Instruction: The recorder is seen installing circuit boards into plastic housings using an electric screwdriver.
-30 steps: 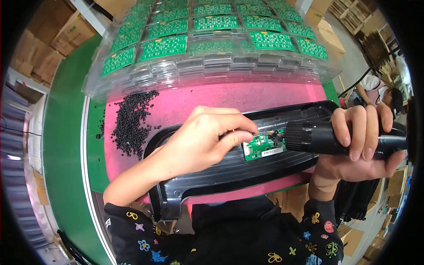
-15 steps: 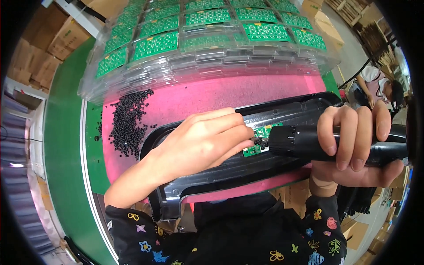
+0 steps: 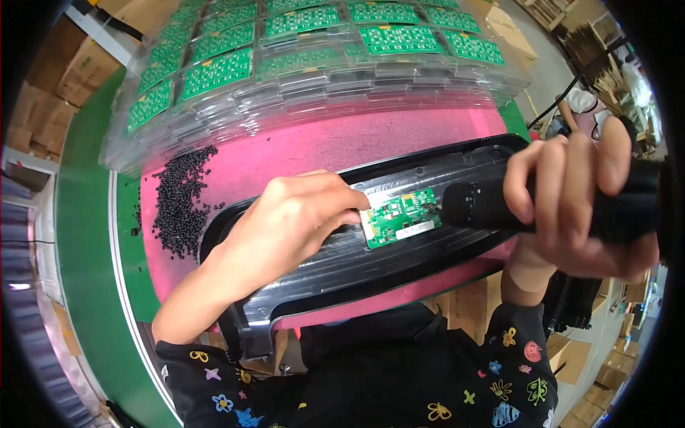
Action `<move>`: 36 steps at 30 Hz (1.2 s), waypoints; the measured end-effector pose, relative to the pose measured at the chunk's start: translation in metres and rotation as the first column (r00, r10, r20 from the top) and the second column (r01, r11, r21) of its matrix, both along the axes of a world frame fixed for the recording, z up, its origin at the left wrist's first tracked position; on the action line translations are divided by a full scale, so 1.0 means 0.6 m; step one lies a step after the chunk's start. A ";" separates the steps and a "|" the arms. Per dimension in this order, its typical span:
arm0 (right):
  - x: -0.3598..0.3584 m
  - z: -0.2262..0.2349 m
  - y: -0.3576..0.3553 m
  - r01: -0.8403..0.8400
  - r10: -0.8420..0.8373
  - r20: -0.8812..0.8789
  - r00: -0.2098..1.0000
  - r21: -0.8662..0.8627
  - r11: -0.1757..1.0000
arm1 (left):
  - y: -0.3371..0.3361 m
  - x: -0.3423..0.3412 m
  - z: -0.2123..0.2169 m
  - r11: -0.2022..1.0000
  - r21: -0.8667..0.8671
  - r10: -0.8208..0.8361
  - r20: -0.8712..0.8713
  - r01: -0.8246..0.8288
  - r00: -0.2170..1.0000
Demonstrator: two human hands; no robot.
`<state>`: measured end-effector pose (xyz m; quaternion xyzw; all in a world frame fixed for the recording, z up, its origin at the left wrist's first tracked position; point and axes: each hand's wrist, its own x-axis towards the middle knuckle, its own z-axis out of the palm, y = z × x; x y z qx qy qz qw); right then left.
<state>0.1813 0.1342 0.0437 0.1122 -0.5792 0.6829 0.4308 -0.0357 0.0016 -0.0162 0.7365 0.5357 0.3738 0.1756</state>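
My left hand (image 3: 278,214) reaches over a black plastic housing (image 3: 335,274). Its thumb and fingertips are pinched together at the left edge of a green circuit board (image 3: 392,220); what they hold, if anything, is hidden. The board lies inside the housing, a white label along its near side. My right hand (image 3: 571,192), slightly blurred, is wrapped round a thick black cylindrical electric screwdriver (image 3: 467,205). The tool lies almost level, its front end pointing left at the board's right edge. Whether its bit touches a screw cannot be made out.
Left of the housing, a pile of small black screw-like pieces (image 3: 178,203) lies on the pink mat (image 3: 285,153). Stacked clear plastic trays (image 3: 285,100) of green circuit boards stand behind. The green table (image 3: 89,235) extends left. Another person (image 3: 589,107) is at the far right.
My left fingers have drawn back left from the board's middle to its left edge, uncovering more of it. The screwdriver has moved off the board's middle toward its right edge. The whole view has shifted slightly.
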 end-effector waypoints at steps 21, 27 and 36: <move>-0.019 -0.065 0.032 0.142 -0.144 0.270 0.952 0.026 0.990 | -0.005 0.001 -0.013 0.973 -0.179 -0.144 0.019 0.145 0.989; -0.029 -0.062 0.030 0.167 -0.178 0.317 0.932 0.062 0.984 | -0.003 0.003 -0.015 0.973 -0.090 -0.223 -0.134 0.212 0.965; -0.042 -0.063 0.017 0.194 -0.209 0.367 0.906 0.079 0.978 | -0.016 0.003 -0.010 0.970 -0.191 -0.182 -0.175 0.148 0.968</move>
